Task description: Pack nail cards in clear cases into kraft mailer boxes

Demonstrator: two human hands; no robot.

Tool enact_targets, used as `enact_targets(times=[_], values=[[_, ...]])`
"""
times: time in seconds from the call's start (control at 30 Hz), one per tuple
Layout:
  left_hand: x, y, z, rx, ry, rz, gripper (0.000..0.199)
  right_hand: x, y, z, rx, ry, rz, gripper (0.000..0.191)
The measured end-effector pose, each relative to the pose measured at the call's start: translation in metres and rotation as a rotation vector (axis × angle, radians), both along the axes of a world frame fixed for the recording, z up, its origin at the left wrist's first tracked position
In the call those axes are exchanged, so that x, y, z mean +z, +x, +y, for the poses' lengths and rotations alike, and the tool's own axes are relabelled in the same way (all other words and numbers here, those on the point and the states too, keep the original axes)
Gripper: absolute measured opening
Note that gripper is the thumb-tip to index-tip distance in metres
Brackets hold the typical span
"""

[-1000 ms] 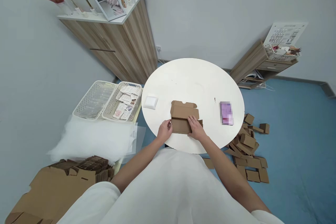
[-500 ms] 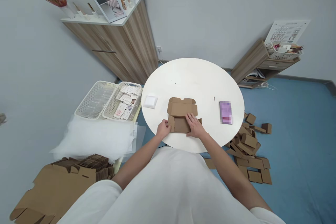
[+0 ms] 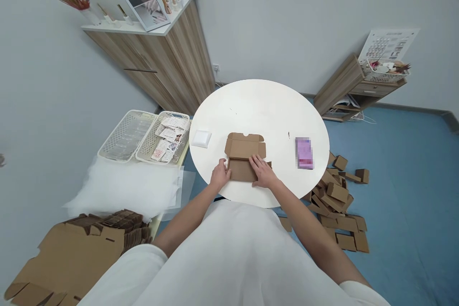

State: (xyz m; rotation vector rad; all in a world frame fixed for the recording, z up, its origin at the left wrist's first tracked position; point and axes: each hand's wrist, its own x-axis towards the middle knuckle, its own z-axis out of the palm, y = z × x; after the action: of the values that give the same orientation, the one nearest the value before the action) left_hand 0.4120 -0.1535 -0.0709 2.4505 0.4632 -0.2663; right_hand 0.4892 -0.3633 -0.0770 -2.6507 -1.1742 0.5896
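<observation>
A brown cardboard box (image 3: pixel 245 146) lies part-folded on the white round table (image 3: pixel 258 105), its lid panel laid back away from me. At the box's left end, my left hand (image 3: pixel 220 173) grips the side wall with thumb and fingers. My right hand (image 3: pixel 264 172) rests with outstretched fingers on the right part of the box tray. A small flap sticks out beyond that hand on the right. To the left on the table is a small white packet (image 3: pixel 201 138); to the right lies a purple stack (image 3: pixel 304 153), blurred by pixels.
Flat cardboard blanks (image 3: pixel 71 253) are stacked at lower left, beside white translucent sheets (image 3: pixel 122 186). White baskets (image 3: pixel 125 136) stand behind those. Folded boxes (image 3: pixel 337 191) are piled on the blue floor at right. A wooden cabinet (image 3: pixel 179 57) stands at back left.
The left end flap, lying outward before, has been folded up and in by my left hand. My right hand stays on the box. The view has shifted slightly.
</observation>
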Motion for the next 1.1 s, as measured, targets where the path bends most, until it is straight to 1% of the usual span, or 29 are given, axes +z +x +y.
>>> enact_targets(times=[0.07, 0.13, 0.17, 0.23, 0.3, 0.33, 0.37, 0.43, 0.47, 0.5, 0.53, 0.57, 0.63, 0.7, 0.77, 0.83, 0.9, 0.97, 1.03, 1.1], values=[[0.004, -0.003, 0.001, -0.096, -0.026, -0.044, 0.082, 0.0, 0.002, -0.002, 0.008, 0.006, 0.003, 0.119], [0.008, -0.002, 0.001, -0.195, -0.004, 0.006, 0.109, 0.002, 0.004, -0.004, 0.026, 0.02, 0.014, 0.118], [0.01, 0.0, 0.001, -0.23, 0.011, 0.048, 0.116, 0.003, 0.004, -0.006, 0.035, 0.032, 0.022, 0.117], [0.011, 0.005, -0.001, -0.257, 0.026, 0.109, 0.122, 0.005, 0.004, -0.01, 0.036, 0.072, 0.039, 0.115], [0.011, 0.009, -0.003, -0.255, 0.014, 0.121, 0.124, 0.005, 0.001, -0.017, -0.031, 0.136, 0.05, 0.111], [0.01, 0.01, -0.005, -0.249, 0.001, 0.119, 0.124, 0.004, -0.002, -0.022, -0.114, 0.177, 0.053, 0.108], [0.009, 0.009, -0.007, -0.24, -0.013, 0.118, 0.124, 0.002, -0.004, -0.027, -0.233, 0.22, 0.061, 0.105], [0.008, 0.007, -0.012, -0.213, -0.041, 0.116, 0.123, -0.004, -0.011, -0.038, -0.541, 0.313, 0.113, 0.098], [0.007, 0.006, -0.014, -0.201, -0.054, 0.111, 0.122, -0.007, -0.013, -0.044, -0.686, 0.362, 0.173, 0.095], [0.006, 0.004, -0.017, -0.191, -0.066, 0.104, 0.121, -0.01, -0.015, -0.049, -0.791, 0.422, 0.251, 0.091], [0.006, 0.003, -0.02, -0.184, -0.075, 0.097, 0.12, -0.011, -0.016, -0.053, -0.863, 0.482, 0.336, 0.088], [0.005, 0.001, -0.022, -0.18, -0.082, 0.091, 0.12, -0.012, -0.016, -0.056, -0.904, 0.532, 0.426, 0.085], [0.006, 0.0, -0.025, -0.167, -0.096, 0.081, 0.119, -0.01, -0.013, -0.06, -0.935, 0.583, 0.585, 0.079], [0.007, 0.0, -0.027, -0.146, -0.109, 0.075, 0.118, -0.004, -0.008, -0.06, -0.931, 0.581, 0.691, 0.07], [0.008, 0.0, -0.028, -0.122, -0.117, 0.075, 0.116, 0.003, -0.004, -0.058, -0.905, 0.578, 0.736, 0.062], [0.009, 0.0, -0.029, -0.106, -0.118, 0.081, 0.114, 0.008, -0.002, -0.055, -0.875, 0.577, 0.732, 0.058], [0.009, 0.0, -0.031, -0.097, -0.113, 0.086, 0.114, 0.01, -0.002, -0.049, -0.838, 0.561, 0.695, 0.056], [0.008, 0.0, -0.034, -0.093, -0.112, 0.089, 0.116, 0.008, -0.003, -0.042, -0.811, 0.518, 0.596, 0.056], [0.006, 0.0, -0.036, -0.092, -0.118, 0.09, 0.119, 0.005, -0.004, -0.035, -0.797, 0.435, 0.449, 0.056], [0.005, -0.001, -0.036, -0.094, -0.122, 0.096, 0.12, 0.0, -0.003, -0.031, -0.773, 0.337, 0.346, 0.051]])
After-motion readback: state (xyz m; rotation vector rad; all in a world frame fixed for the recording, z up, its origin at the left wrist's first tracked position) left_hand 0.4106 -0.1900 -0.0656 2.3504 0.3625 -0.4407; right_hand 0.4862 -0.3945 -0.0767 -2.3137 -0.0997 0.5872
